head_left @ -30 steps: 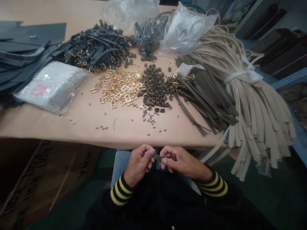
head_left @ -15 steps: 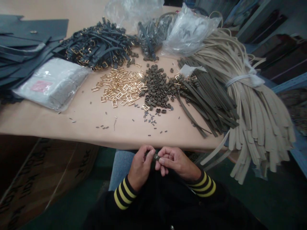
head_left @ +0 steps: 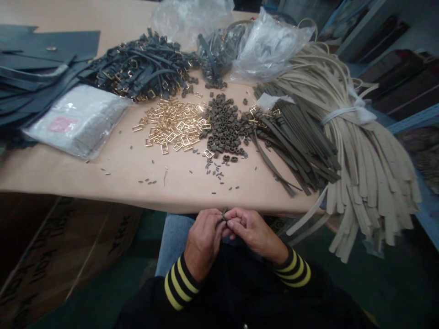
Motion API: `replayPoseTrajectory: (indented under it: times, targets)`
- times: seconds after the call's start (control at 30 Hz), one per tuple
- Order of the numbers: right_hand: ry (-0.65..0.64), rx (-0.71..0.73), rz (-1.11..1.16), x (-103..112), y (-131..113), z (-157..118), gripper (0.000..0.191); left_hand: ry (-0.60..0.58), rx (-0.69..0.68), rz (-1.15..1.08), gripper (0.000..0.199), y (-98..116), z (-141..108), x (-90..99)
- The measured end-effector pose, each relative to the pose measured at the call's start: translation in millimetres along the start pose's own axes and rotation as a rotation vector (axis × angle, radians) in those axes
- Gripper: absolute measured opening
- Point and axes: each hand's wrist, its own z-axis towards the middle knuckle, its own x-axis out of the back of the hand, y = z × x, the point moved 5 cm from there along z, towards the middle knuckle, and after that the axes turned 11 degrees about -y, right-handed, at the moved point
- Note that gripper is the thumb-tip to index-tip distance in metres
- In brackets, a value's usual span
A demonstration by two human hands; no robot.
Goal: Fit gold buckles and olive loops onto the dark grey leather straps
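Just off the table's front edge, my left hand (head_left: 205, 240) and my right hand (head_left: 252, 230) meet, with fingertips pinched on a small dark strap piece (head_left: 224, 214) between them. The fingers partly cover it. On the table beyond lie a pile of gold buckles (head_left: 176, 125), a heap of small dark olive loops (head_left: 224, 123) and scattered short metal bits (head_left: 215, 172). To the right of the loops is a bundle of olive straps (head_left: 298, 137), some with gold buckles at one end.
A tied bundle of beige straps (head_left: 363, 160) hangs over the table's right edge. Black buckled straps (head_left: 137, 68), a plastic-wrapped packet (head_left: 77, 121) and dark sheets (head_left: 75, 43) lie at the left. Clear plastic bags (head_left: 270, 45) sit at the back. A printed carton (head_left: 92, 246) stands below the table.
My left hand has turned over the small piece, its back now more towards the camera and its fingers closer to my right hand. The dark piece now points more upright.
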Motion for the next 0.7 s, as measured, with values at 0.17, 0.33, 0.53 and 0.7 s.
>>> replayPoseTrajectory:
  times: [0.17, 0.33, 0.53, 0.7]
  targets:
    - [0.054, -0.012, -0.055, 0, 1, 1, 0.015, -0.021, 0.088, -0.088, 0.010, -2, 0, -4.6]
    - [0.082, 0.001, 0.013, 8, 2, 2, 0.019, -0.123, 0.087, -0.299, 0.009, 4, -2, 3.8]
    - [-0.040, 0.027, 0.065, 5, -6, 3, 0.021, -0.221, 0.471, -0.624, 0.021, -28, -8, 3.0]
    - [-0.125, -0.001, 0.062, -4, 1, 6, 0.024, -0.060, 0.775, -1.093, 0.022, -48, -14, -11.6]
